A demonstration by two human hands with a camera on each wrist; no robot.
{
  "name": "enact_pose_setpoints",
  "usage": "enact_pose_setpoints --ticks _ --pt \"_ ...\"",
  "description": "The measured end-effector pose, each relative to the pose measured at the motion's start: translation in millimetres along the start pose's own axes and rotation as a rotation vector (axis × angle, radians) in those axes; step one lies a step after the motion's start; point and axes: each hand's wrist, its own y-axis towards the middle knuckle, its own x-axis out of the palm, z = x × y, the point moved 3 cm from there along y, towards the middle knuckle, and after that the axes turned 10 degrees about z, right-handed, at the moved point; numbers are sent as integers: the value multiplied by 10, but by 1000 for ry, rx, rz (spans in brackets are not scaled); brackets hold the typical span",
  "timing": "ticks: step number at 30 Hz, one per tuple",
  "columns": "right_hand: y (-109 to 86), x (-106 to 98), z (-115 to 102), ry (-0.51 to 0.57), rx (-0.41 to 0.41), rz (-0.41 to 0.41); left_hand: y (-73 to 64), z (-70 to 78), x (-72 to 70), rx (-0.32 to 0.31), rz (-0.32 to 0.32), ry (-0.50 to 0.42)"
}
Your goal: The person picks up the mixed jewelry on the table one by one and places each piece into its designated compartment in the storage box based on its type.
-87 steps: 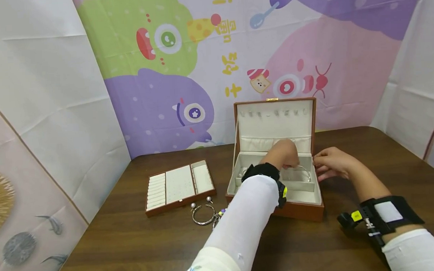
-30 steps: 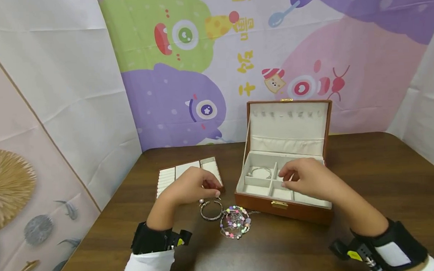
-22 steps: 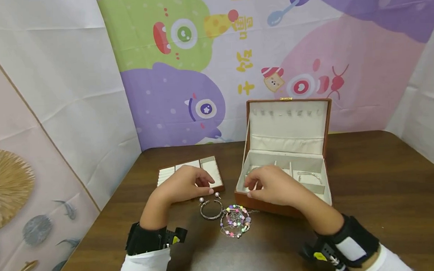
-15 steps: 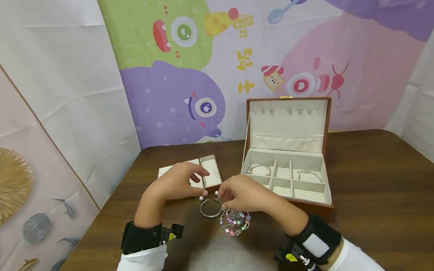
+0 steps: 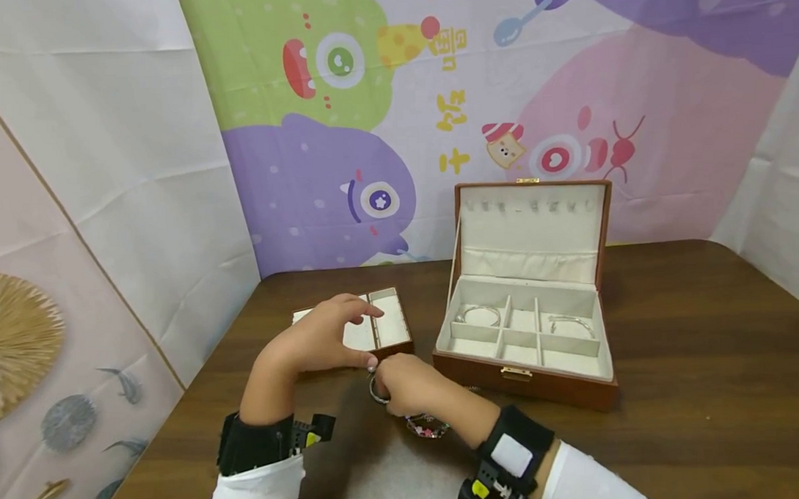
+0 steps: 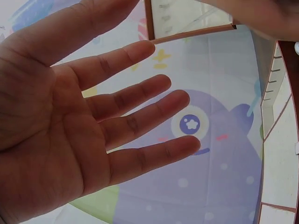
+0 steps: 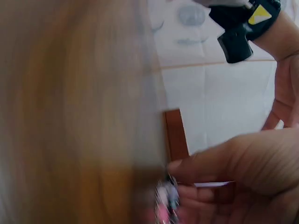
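My left hand (image 5: 310,337) hovers over the brown jewellery tray (image 5: 392,319). Its fingers are spread and straight in the left wrist view, with nothing in the palm (image 6: 51,126). The thumb tip is close to a pearl earring (image 5: 371,366). My right hand (image 5: 407,385) reaches down over a silver cuff bangle (image 5: 376,391), hiding much of it; whether it grips it cannot be seen. Below that hand a colourful beaded bracelet (image 5: 427,426) partly shows on the table. In the right wrist view the thumb (image 7: 205,163) and fingers are close to blurred beads (image 7: 166,203).
A brown jewellery box (image 5: 529,377) stands with its lid up at right. Silver bangles lie in its back-left compartment (image 5: 479,316) and back-right compartment (image 5: 570,326). Behind the dark wooden table (image 5: 693,327) hangs a cartoon-printed cloth (image 5: 425,226).
My right hand has moved left from the box, down onto the jewellery on the table. My left hand went from inside the box to the tray; its fingers have since spread.
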Motion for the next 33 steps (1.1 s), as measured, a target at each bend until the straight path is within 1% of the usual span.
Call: enact_pose_setpoints --ticks 2,5,10,13,15,18,20,22,24,26,29,31,33 --pt "1 56 -26 -19 -16 20 1 5 -2 7 1 1" --pt "-7 97 -62 -53 -47 70 4 19 -7 18 -1 1" --pt "-32 70 -101 -79 -104 113 14 17 -2 24 -8 -9" --pt "-49 1 -125 -78 -128 125 8 2 0 20 -3 -9" --pt "-72 -78 -146 -73 -138 136 5 -9 0 4 6 -10" --pt "-129 -224 -172 -44 -148 170 14 -24 0 -16 41 -26" --pt "-188 -331 -188 -30 -184 212 27 -29 0 -37 77 -51" --pt "-253 -431 -193 -22 -214 262 37 -32 -4 -58 113 -103" --pt "-323 -537 -189 -18 -236 314 45 -22 -13 -96 149 -173" --pt "-388 -644 -169 -25 -250 362 58 -5 -22 -152 182 -285" --pt "-480 -807 -112 -34 -274 438 88 38 -21 -245 228 -492" --pt "-541 -912 -58 -40 -290 489 118 65 1 -285 247 -619" --pt "-599 -1008 5 -46 -305 529 149 93 44 -308 241 -703"
